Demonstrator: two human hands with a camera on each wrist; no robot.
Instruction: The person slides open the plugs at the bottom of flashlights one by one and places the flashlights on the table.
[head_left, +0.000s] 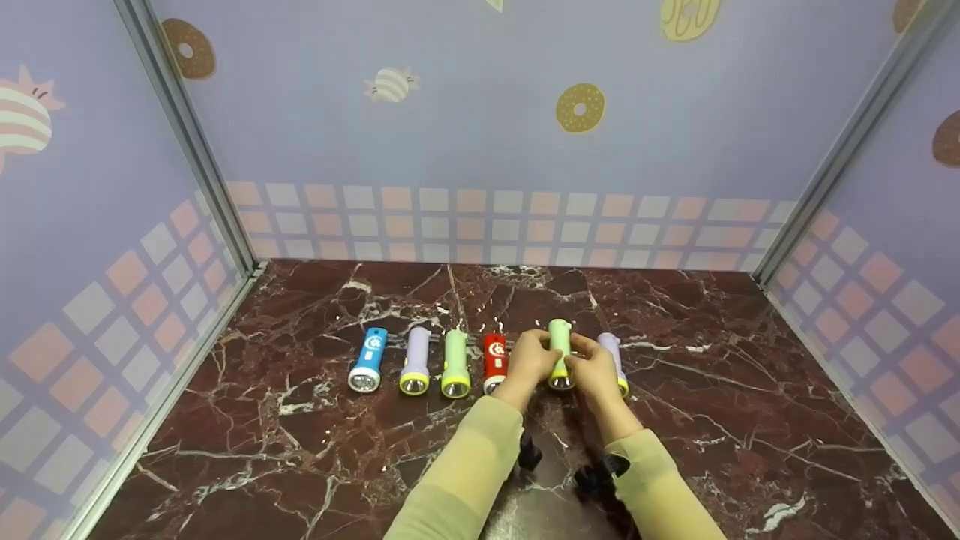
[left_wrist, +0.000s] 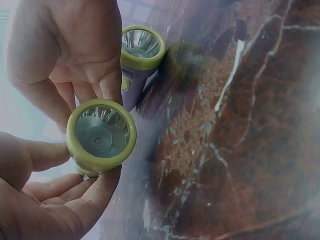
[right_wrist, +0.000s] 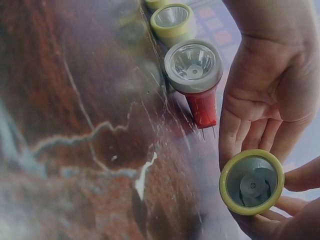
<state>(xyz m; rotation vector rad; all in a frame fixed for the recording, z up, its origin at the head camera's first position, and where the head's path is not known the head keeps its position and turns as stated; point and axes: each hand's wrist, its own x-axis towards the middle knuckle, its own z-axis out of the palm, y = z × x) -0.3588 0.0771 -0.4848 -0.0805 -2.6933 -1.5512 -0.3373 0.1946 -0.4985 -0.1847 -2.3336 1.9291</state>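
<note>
Both hands are around a light green flashlight (head_left: 559, 339) with a yellow rim, right of the middle of the row. My left hand (head_left: 531, 365) holds it from the left, thumb and fingers at its body. From the other side my right hand (head_left: 595, 370) grips the same flashlight. Its lens (left_wrist: 101, 132) faces the wrist cameras. Beside my left hand lies a red flashlight (head_left: 495, 355) with a white head, partly covered by that hand. A purple flashlight (head_left: 610, 348) lies just right of my right hand, which hides part of it.
Farther left in the row lie a blue flashlight (head_left: 370, 358), another purple flashlight (head_left: 416, 358) and another green flashlight (head_left: 455, 361). They rest on a dark red marbled tabletop (head_left: 300, 450). Patterned panels (head_left: 480, 150) enclose the back and both sides.
</note>
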